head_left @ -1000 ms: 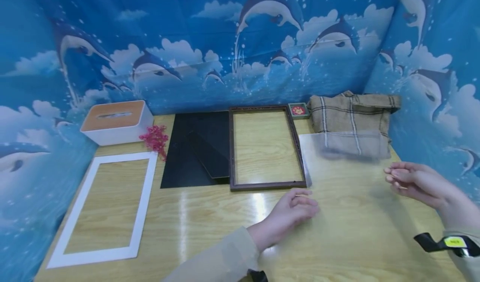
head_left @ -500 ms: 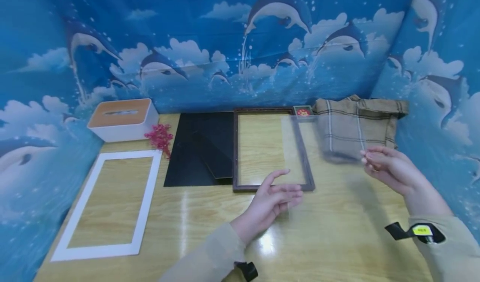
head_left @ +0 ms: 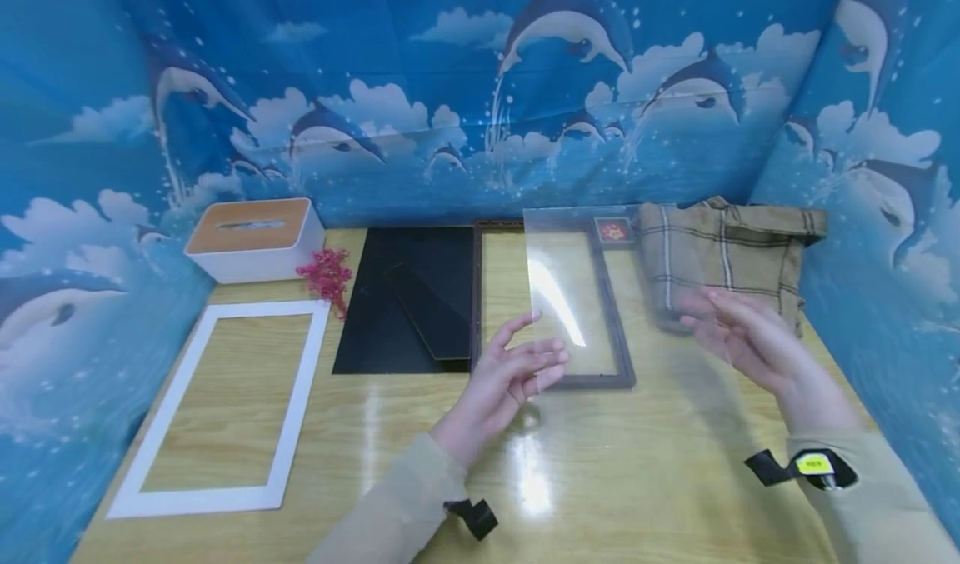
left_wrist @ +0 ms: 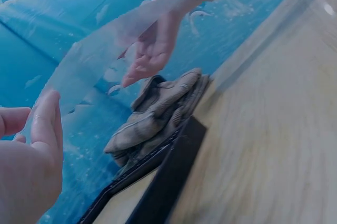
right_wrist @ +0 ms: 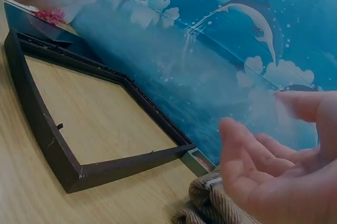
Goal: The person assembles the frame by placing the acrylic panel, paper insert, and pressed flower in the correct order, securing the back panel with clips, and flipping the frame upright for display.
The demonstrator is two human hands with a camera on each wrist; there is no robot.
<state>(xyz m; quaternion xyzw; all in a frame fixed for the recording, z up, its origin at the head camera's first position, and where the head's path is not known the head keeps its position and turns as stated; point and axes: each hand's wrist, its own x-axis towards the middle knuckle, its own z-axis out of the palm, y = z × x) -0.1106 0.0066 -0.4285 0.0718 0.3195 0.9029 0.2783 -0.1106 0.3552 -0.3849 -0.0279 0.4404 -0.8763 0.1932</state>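
Note:
A clear, see-through sheet (head_left: 553, 293) is raised over the table between both hands. My left hand (head_left: 506, 381) holds its left edge, which passes between the thumb and fingers in the left wrist view. My right hand (head_left: 753, 343), blurred, holds the opposite edge, with some fingers showing through the sheet. Below, a dark brown picture frame (head_left: 621, 339) lies on the table, partly seen through the sheet. In the right wrist view the frame (right_wrist: 31, 98) has nothing in its opening but bare tabletop, and small tabs stand on its inner rim.
A black backing board (head_left: 367, 331) with a stand leg lies left of the frame. Further left are a white mat border (head_left: 198, 506), pink flowers (head_left: 327, 274) and a tissue box (head_left: 266, 266). A small green box (head_left: 615, 232) and folded plaid cloth (head_left: 757, 252) sit behind right.
The right hand has brought the clear sheet leftward from near the cloth until it overlaps the frame. The left hand has shifted left and risen to the sheet's left edge.

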